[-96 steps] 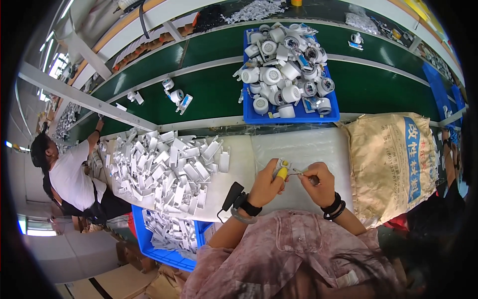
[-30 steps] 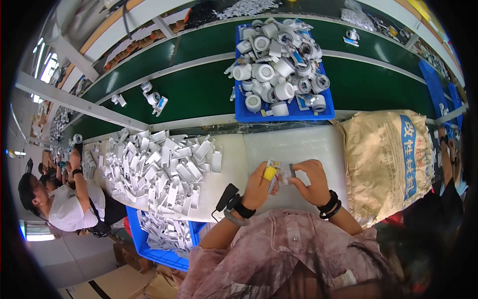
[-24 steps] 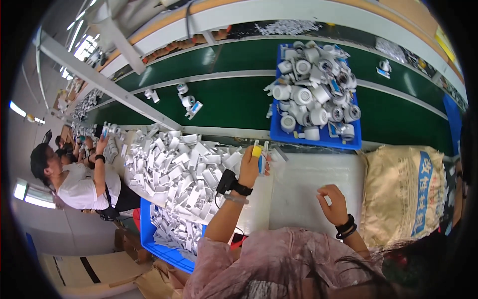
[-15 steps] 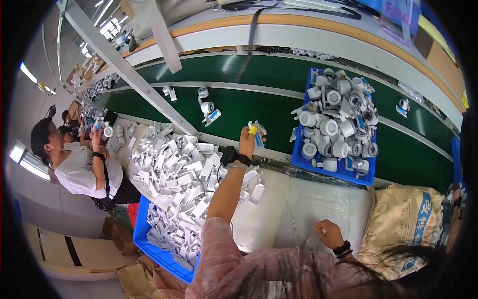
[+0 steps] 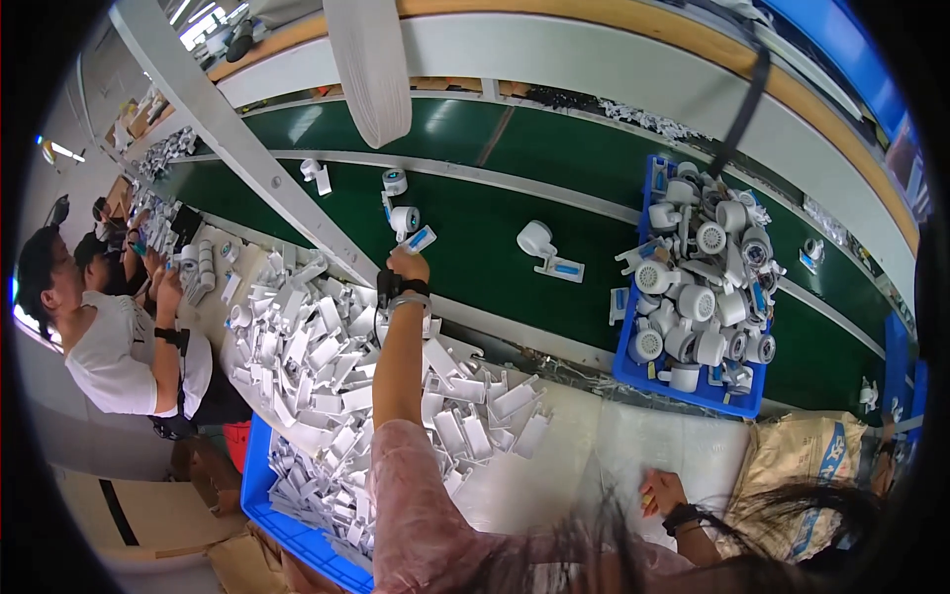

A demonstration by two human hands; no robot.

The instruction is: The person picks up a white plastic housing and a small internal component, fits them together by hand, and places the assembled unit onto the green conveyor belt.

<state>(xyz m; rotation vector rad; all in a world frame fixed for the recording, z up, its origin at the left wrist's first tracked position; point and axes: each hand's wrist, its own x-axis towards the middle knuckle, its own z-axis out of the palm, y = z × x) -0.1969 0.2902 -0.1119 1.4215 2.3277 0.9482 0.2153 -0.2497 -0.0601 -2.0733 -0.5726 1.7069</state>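
white part (image 5: 417,240) pinched in left hand (image 5: 408,265) fingers over green belt (image 5: 475,223).

My left hand (image 5: 408,265) reaches over the green belt (image 5: 475,228), where open green lies between scattered white assemblies (image 5: 547,247). A slanted metal bar (image 5: 247,158) blocks the way just to its left. The heap of white parts (image 5: 327,366) crowds the counter (image 5: 633,445) beneath my forearm; the blue bin (image 5: 693,386) walls off the right.
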